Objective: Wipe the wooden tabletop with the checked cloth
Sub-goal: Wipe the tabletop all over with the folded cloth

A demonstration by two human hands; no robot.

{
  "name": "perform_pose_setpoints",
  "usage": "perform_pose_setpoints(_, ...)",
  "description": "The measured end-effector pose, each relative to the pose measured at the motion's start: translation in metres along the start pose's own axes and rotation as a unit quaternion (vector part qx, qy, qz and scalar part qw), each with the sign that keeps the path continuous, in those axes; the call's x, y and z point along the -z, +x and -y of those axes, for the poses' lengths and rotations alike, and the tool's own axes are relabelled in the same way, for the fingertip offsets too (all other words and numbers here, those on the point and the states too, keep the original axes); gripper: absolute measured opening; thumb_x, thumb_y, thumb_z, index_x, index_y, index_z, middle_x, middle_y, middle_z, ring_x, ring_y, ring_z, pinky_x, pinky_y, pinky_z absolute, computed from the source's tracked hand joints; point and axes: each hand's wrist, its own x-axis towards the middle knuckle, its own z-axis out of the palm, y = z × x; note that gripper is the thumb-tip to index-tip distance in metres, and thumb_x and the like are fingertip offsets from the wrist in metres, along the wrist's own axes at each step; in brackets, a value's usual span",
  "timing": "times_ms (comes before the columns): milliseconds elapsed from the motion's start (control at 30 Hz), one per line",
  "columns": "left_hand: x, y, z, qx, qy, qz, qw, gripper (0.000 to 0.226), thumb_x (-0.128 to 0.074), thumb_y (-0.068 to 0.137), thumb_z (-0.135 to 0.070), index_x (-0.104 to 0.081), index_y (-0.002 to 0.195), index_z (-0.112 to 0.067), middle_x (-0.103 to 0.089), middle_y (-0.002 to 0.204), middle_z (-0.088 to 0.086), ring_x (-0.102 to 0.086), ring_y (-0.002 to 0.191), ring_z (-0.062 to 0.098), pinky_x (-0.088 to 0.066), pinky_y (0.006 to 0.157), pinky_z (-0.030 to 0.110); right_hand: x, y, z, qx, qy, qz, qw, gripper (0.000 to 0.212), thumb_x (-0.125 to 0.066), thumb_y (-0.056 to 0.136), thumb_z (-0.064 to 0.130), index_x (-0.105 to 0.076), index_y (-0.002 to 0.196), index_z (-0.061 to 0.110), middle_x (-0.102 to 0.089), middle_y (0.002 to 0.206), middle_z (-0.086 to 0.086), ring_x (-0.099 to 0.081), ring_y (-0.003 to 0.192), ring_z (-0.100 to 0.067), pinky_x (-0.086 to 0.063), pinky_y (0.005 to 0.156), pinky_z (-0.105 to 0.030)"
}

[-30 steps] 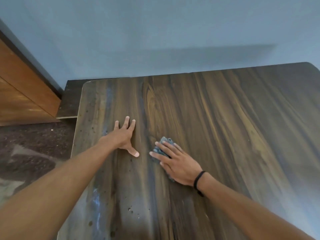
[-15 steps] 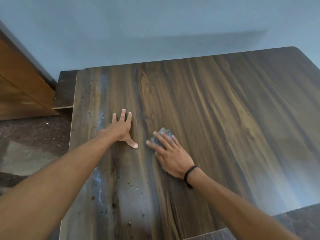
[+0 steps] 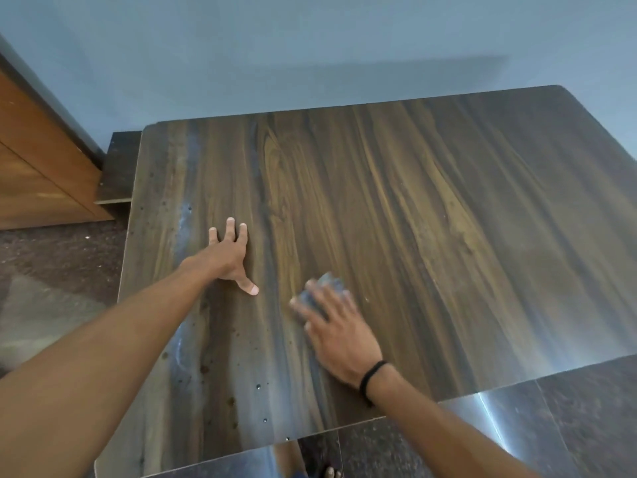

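Pale blue wall (image 3: 310,46) and dark speckled floor (image 3: 51,263) in a room corner.
A warm brown wooden panel (image 3: 34,167) with a dark edge strip stands at far left and meets the wall. A dark stone ledge (image 3: 119,167) sits low just beside it. At lower right, glossy floor tiles (image 3: 586,426) catch a bright streak of light. Bare toes (image 3: 330,472) show on the floor at the bottom edge.

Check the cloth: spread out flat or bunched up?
Bunched up: only a small blurred wad of cloth shows beyond the right hand pressing it down.
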Motion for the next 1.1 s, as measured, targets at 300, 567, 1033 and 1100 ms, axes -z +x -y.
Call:
perform_pose_setpoints(300, -0.002, 0.005, 0.006, -0.004, -0.036, -0.031, 0.999, 0.158, -0.090, 0.047, -0.057, 0.024, 0.151, -0.024, 0.032, 0.157, 0.000, 0.019, 0.145, 0.040, -0.016, 0.115, 0.061, -0.005, -0.053, -0.015, 0.062, -0.028, 0.017, 0.998, 0.050, -0.022, 0.110, 0.038, -0.018, 0.159, 0.042, -0.010, 0.170, 0.004, -0.002, 0.157, -0.019, -0.010, 0.126, -0.052)
perform_pose_setpoints(567, -0.017, -0.001, 0.012, -0.017, -0.068, -0.078, 0.995, 0.151, -0.090, 0.049, -0.056, 0.012, 0.155, -0.021, 0.022, 0.161, 0.001, 0.013, 0.147, 0.037, -0.016, 0.116, 0.058, -0.011, -0.111, -0.005, 0.005, -0.026, -0.012, 1.000, 0.050, -0.025, 0.109, 0.038, -0.019, 0.159, 0.042, -0.012, 0.170, 0.003, -0.004, 0.157, -0.018, -0.016, 0.125, -0.050)
perform_pose_setpoints(1033, -0.014, -0.002, 0.012, -0.021, -0.060, -0.058, 0.996, 0.147, -0.087, 0.056, -0.056, 0.016, 0.154, -0.020, 0.026, 0.160, 0.003, 0.015, 0.147, 0.037, -0.014, 0.117, 0.059, -0.009, -0.073, 0.011, -0.089, 0.017, 0.010, 0.996, 0.052, -0.015, 0.107, 0.039, -0.013, 0.159, 0.044, -0.001, 0.171, 0.003, 0.010, 0.156, -0.018, -0.013, 0.125, -0.056)
perform_pose_setpoints(1100, -0.014, 0.001, 0.011, -0.014, -0.049, -0.051, 0.997, 0.147, -0.086, 0.056, -0.057, 0.018, 0.153, -0.019, 0.027, 0.159, 0.004, 0.015, 0.147, 0.038, -0.013, 0.117, 0.059, -0.024, -0.073, 0.050, -0.045, 0.023, -0.002, 0.999, 0.053, -0.022, 0.106, 0.036, -0.019, 0.158, 0.041, -0.006, 0.170, 0.000, 0.002, 0.157, -0.022, -0.015, 0.123, -0.058)
